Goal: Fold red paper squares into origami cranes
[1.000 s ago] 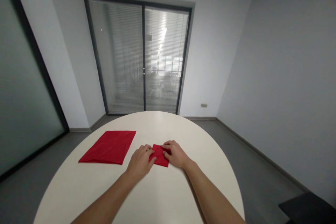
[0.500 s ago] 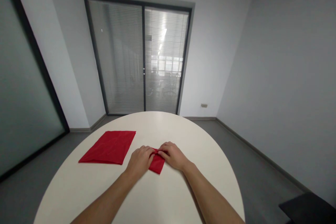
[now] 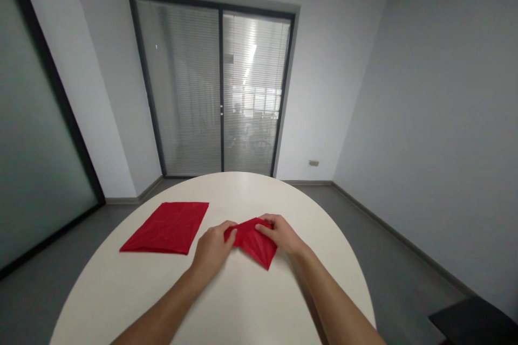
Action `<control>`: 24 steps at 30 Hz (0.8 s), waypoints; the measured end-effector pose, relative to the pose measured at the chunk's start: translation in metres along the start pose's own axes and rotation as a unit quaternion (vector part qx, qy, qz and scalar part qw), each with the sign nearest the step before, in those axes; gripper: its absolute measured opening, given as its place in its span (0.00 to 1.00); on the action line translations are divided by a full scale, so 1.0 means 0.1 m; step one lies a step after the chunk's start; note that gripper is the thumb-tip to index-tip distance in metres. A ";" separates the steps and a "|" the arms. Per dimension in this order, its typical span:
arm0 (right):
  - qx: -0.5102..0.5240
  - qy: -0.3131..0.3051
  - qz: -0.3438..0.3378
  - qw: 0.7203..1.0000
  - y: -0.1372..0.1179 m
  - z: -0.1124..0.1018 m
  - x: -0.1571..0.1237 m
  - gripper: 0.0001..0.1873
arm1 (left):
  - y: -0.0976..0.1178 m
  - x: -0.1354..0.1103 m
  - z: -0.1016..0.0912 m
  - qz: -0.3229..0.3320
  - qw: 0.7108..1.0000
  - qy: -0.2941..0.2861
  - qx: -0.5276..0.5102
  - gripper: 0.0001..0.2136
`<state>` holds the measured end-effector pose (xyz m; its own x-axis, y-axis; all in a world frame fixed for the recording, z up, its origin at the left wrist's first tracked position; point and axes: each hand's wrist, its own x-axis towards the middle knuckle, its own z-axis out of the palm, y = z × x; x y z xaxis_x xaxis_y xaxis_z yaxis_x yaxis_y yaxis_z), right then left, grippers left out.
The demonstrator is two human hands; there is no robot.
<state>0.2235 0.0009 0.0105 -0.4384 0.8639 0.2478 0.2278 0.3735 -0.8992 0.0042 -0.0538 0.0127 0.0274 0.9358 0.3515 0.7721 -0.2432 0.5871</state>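
Observation:
Between my two hands is a small piece of thin red sheet [image 3: 257, 240], cloth or paper, creased and partly spread, with one corner pointing down toward me. My left hand [image 3: 213, 245] pinches its left end between thumb and fingers. At its upper right edge my right hand [image 3: 281, 232] grips it, thumb on top and fingers behind. The fingertips of both hands are partly hidden by the sheet. To the left lies a larger flat red folded sheet [image 3: 167, 227], with wrinkles on its surface, apart from both hands.
Everything lies on a round cream table [image 3: 238, 307]. Beyond it stands a glass partition with blinds [image 3: 186, 91]. A black flat-topped object [image 3: 473, 318], perhaps a chair, is at the lower right.
My right hand has moved right, away from my left, and the small red sheet has opened wider between them. The larger red sheet has stayed in place.

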 end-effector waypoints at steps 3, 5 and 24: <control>-0.031 0.001 0.000 1.000 0.05 -0.07 0.00 0.18 | -0.05 0.02 0.06 -0.041 0.996 -0.037 -0.074 0.09; -0.074 0.007 0.008 0.997 0.11 -0.11 0.00 0.19 | -0.10 0.04 0.09 -0.056 0.992 -0.058 -0.095 0.08; -0.178 0.063 0.005 0.982 0.26 0.07 0.03 0.25 | -0.15 -0.07 0.23 0.137 0.984 -0.081 0.077 0.21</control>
<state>0.2222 0.0111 -0.0142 -0.3289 0.8948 0.3018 0.5318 0.4396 -0.7239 0.0068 -0.0506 -0.0148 0.3393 0.8719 0.3531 0.8087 -0.4621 0.3639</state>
